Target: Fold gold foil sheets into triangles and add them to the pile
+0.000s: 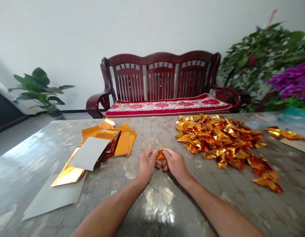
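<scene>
Between my two hands, above the middle of the table, is a small folded piece of shiny gold foil paper (160, 154). My left hand (148, 162) pinches its left end, thumb on top and fingers curled under. Its right end is gripped the same way by my right hand (175, 162). Much of the folded piece is hidden by the fingers. To the left lies a loose stack of flat gold foil sheets (123, 141), with a pale grey sheet (91, 152) face down on it. A large heap of folded gold foil pieces (216, 135) spreads out on the right.
The table (113, 197) has a glossy, flower-patterned cover. Another pale sheet (56, 194) lies at the left. Clear plastic (262, 118) and a board (296, 144) are at the far right. Beyond the table stand a wooden bench (159, 77), a potted plant (41, 87) and purple flowers (293, 80).
</scene>
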A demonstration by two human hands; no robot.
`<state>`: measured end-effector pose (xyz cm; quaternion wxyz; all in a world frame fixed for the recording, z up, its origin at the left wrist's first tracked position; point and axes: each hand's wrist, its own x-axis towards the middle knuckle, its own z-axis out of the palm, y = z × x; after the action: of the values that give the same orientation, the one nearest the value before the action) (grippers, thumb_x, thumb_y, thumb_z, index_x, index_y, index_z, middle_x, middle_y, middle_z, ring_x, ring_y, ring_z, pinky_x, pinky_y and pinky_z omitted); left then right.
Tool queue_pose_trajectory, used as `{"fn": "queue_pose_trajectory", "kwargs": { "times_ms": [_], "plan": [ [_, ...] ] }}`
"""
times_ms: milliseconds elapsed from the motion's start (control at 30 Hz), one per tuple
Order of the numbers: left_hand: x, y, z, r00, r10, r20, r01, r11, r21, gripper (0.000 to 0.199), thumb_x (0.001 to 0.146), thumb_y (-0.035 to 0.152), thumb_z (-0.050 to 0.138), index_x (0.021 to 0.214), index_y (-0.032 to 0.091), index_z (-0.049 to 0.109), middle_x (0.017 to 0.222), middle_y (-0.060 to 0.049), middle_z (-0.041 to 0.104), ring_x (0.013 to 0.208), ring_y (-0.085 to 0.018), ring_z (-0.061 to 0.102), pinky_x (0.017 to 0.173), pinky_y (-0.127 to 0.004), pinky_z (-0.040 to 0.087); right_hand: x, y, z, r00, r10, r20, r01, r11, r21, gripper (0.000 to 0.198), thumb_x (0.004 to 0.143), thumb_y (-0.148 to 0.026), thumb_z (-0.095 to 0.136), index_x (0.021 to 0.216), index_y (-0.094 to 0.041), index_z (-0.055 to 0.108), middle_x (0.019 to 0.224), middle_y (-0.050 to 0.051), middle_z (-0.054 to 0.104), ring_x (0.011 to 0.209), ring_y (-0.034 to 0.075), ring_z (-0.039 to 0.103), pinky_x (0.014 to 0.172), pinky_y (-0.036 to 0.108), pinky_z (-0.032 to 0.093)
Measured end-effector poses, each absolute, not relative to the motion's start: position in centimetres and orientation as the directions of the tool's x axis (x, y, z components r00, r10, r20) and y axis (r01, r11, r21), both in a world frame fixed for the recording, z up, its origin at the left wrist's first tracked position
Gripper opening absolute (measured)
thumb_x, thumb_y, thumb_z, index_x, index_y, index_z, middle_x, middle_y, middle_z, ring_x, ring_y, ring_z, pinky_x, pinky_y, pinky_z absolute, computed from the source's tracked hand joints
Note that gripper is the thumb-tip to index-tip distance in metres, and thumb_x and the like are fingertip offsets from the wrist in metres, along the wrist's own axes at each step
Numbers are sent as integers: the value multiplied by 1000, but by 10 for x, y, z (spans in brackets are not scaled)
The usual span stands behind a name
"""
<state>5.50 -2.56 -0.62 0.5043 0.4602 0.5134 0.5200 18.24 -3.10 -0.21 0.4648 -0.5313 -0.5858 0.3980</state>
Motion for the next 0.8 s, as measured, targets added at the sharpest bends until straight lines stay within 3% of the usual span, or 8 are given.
{"fn": "queue_pose_trajectory", "kwargs": {
  "times_ms": [200, 600, 800],
  "plan": [
    [56, -28, -2, -58, 997, -50, -120, 42, 992, 40, 76, 56, 64, 70, 16, 58, 51, 2, 62, 39, -11, 57, 41, -21, 48, 184, -31, -2, -23, 991, 131, 273, 132, -953, 32, 92, -46, 44, 84, -21, 64, 42, -5, 52, 32, 14, 51, 36, 22, 39],
    [54, -22, -9, -58, 996, -71, -54, 68, 996, 37, 79, 52, 64, 74, 16, 59, 45, 3, 59, 36, -11, 55, 38, -19, 45, 183, -31, -3, -11, 998, 68, 240, 69, -968, 35, 91, -50, 45, 82, -20, 63, 44, -5, 53, 32, 13, 51, 34, 21, 37],
    [51, -17, -2, -61, 993, -100, -167, 88, 982, 38, 74, 52, 68, 79, 15, 61, 48, 3, 60, 37, -9, 55, 40, -17, 45, 189, -30, 5, -50, 999, 16, 80, 20, -997, 62, 91, -64, 39, 123, -15, 59, 54, -2, 63, 40, 15, 59, 38, 22, 43]
  ]
}}
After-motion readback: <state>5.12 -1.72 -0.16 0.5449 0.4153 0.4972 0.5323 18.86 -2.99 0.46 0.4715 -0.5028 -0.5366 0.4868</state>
